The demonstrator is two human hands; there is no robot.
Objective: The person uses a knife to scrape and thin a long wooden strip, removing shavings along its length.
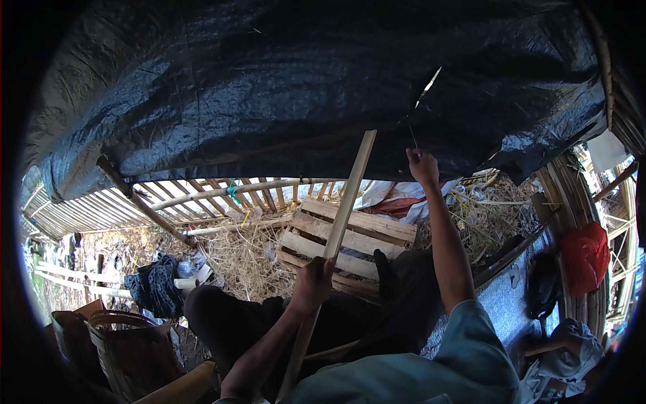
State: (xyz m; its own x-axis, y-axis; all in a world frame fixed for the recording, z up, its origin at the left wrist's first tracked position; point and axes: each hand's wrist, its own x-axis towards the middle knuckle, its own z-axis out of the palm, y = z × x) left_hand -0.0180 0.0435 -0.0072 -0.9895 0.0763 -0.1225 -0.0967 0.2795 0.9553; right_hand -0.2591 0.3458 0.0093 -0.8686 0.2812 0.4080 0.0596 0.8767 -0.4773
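My left hand [313,285] is wrapped round a long, flat strip of split bamboo or wood [350,192]. The strip slants up from the lower edge, and its far end stands against the dark tarpaulin [282,87]. My right hand [422,165] is raised on a stretched arm to the right of the strip, apart from it. Its fingers are closed on a thin, pale strand [413,137] that points upward; its kind is too fine to make out. Between my dark-trousered legs and the tarpaulin lies a slatted wooden board [330,246].
Straw [235,259] covers ground around the board. A slanted pole [145,205] and a bamboo slat fence [202,195] stand ahead. Woven baskets [138,350] stand at lower left. On the right hang a red bag [584,259] and a black bag [544,286]; crumpled cloth [572,357] lies below.
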